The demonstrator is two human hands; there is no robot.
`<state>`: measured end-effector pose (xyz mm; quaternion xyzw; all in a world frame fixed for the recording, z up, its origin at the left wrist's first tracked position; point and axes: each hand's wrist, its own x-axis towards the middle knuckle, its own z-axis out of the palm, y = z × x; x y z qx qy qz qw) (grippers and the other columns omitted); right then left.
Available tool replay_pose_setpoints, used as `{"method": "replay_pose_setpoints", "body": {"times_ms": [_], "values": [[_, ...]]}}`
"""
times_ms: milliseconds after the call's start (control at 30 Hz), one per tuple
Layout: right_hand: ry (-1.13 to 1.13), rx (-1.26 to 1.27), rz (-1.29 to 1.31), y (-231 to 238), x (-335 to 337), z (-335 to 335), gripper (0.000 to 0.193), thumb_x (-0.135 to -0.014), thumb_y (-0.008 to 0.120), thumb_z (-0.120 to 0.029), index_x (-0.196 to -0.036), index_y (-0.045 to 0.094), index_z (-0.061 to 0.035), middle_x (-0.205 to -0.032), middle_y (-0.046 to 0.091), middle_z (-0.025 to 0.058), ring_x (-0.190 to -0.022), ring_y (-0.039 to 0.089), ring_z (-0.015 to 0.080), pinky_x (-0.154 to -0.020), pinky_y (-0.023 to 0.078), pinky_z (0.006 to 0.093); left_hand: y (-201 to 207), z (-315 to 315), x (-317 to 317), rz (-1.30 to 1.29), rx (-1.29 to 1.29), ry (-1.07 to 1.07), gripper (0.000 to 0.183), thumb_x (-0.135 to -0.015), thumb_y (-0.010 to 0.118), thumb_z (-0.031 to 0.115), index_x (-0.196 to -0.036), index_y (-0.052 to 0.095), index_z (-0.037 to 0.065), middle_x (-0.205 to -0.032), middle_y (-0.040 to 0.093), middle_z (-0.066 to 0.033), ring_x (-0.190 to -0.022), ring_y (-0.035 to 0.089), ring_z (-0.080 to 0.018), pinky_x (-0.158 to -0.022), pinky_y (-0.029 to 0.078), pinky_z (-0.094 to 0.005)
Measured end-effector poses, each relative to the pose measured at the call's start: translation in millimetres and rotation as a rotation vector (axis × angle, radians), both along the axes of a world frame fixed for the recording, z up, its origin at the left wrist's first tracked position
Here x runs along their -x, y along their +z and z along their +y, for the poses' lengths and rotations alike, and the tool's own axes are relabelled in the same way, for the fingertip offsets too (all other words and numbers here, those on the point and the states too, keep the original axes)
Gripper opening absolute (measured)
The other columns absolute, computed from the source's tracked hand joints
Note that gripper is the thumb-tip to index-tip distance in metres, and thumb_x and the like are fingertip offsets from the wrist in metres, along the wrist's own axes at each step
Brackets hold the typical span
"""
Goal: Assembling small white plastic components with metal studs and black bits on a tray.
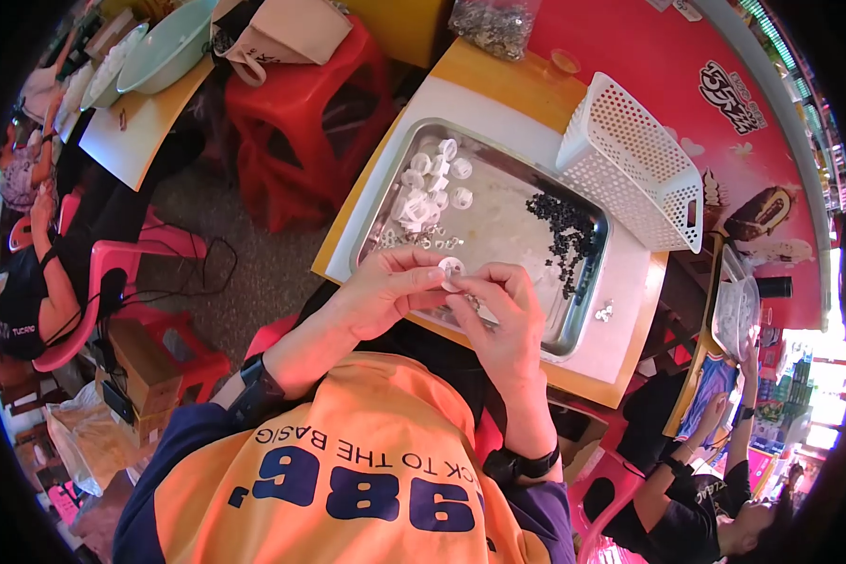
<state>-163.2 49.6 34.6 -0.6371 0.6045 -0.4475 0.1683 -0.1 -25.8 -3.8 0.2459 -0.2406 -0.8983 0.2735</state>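
My left hand [385, 291] pinches a small white round plastic part [451, 269] between thumb and fingers, above the near edge of a metal tray [484, 155]. Closed at the lower side of that part are the fingertips of my right hand [506, 315]; whatever they grip is too small to make out. In the tray's left half lies a loose pile of similar white round parts [418, 202], with small shiny metal pieces [425, 239] just nearer to me. Small black pieces [566, 226] are scattered along the tray's right side.
A white perforated basket [630, 155] stands beyond the tray's right corner. A clear bag of metal pieces [492, 26] lies at the table's far end. A few small pieces [605, 310] rest right of the tray. Red stools [301, 113] stand left; other people sit on both sides.
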Motion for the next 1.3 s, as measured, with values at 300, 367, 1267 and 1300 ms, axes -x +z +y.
{"method": "replay_pose_setpoints", "body": {"times_ms": [300, 367, 1267, 1300], "values": [[0.041, 0.202, 0.23, -10, -3, -3, 0.037, -0.065, 0.074, 0.0, -0.1, 0.067, -0.0106, -0.094, 0.058, 0.0049, -0.075, 0.054, 0.0196, -0.064, 0.045, 0.0315, 11, 2, 1, 0.063, -0.006, 0.033, 0.023, -0.09, 0.052, 0.007, -0.11, 0.058, -0.004, -0.106, 0.063, -0.0143, -0.096, 0.064, -0.0232, -0.086, 0.054, -0.0359], [0.053, 0.199, 0.265, -8, -4, -2, 0.039, -0.064, 0.074, 0.0, -0.101, 0.067, -0.0111, -0.094, 0.058, 0.0044, -0.074, 0.053, 0.0187, -0.064, 0.044, 0.0312, 9, 4, 1, 0.046, 0.004, 0.066, 0.022, -0.089, 0.051, 0.005, -0.108, 0.058, -0.004, -0.105, 0.063, -0.0144, -0.095, 0.064, -0.0232, -0.084, 0.054, -0.0363], [0.001, 0.278, 0.556, -20, 0, 7, 0.027, -0.07, 0.073, -0.008, -0.096, 0.069, -0.0125, -0.094, 0.056, -0.002, -0.08, 0.055, 0.0125, -0.078, 0.036, 0.0333, 11, 10, 10, -0.192, 0.195, 0.059, 0.024, -0.088, 0.059, 0.007, -0.105, 0.062, -0.009, -0.095, 0.065, -0.0122, -0.085, 0.065, -0.0168, -0.076, 0.056, -0.0294], [0.017, 0.298, 0.548, -23, 0, 7, 0.027, -0.069, 0.072, -0.008, -0.096, 0.069, -0.0118, -0.094, 0.056, -0.0019, -0.08, 0.055, 0.0124, -0.079, 0.036, 0.0336, 10, 10, 9, -0.226, 0.218, 0.035, 0.025, -0.088, 0.059, 0.009, -0.105, 0.062, -0.009, -0.096, 0.065, -0.0119, -0.087, 0.064, -0.0158, -0.078, 0.055, -0.0295]]}}
